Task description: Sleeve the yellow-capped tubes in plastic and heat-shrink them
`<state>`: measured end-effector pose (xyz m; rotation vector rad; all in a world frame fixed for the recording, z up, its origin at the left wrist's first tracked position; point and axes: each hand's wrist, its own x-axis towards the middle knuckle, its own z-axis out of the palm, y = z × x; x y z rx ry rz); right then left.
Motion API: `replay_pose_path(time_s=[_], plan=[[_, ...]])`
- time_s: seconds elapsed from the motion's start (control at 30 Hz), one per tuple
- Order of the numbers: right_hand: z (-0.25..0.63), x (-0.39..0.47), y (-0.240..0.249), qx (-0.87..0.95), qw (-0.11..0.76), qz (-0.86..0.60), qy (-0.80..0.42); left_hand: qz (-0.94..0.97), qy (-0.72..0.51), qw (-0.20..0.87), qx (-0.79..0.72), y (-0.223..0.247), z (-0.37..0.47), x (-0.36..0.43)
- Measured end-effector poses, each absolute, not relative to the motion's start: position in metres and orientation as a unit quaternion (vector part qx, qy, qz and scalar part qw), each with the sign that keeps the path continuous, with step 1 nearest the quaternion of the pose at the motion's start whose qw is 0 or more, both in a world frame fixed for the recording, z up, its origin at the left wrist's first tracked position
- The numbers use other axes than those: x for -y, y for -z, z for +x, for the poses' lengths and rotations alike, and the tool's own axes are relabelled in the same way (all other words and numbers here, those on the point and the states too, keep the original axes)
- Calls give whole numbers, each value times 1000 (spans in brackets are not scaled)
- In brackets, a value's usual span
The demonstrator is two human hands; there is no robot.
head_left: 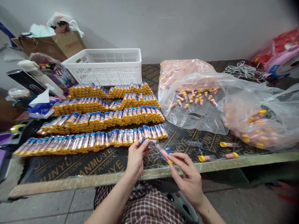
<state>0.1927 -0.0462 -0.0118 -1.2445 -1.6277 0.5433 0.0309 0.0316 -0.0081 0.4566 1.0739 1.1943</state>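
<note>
Near the table's front edge, my left hand [137, 155] pinches a clear sleeve with a blue end [153, 143]. My right hand [188, 175] holds a small clear tube with a yellow cap and pink contents [165, 155] by its capped end. The tube's far end points toward the sleeve; whether they touch is unclear. Stacked rows of wrapped tubes with yellow caps [81, 142] lie left of and beyond my hands. To the right are a few loose capped tubes [206, 158] and an open plastic bag with tubes [196, 119].
A white plastic basket [116, 71] stands behind the rows. Large bags of tubes [259, 138] lie at the right, with a white cord [244, 71] and a pink fan [283, 62] behind. Paper bag [51, 46], bottles and packets crowd the left. The wooden table edge [77, 183] runs along the front.
</note>
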Motion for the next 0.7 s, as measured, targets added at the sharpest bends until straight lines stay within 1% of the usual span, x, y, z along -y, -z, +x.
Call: replay_pose_path(time_s=[0.17,0.33,0.53,0.7], plan=[[194,46,8,666,507,-517,-181,192,-539,653,-496,8,27,-34],[191,45,6,681,498,-514,-154,198,-532,651,-504,7,27,-33],[189,46,8,698,473,-484,-233,240,-531,636,-505,6,30,-31],[189,46,9,689,472,-484,-262,241,-502,682,-474,0,32,-27]])
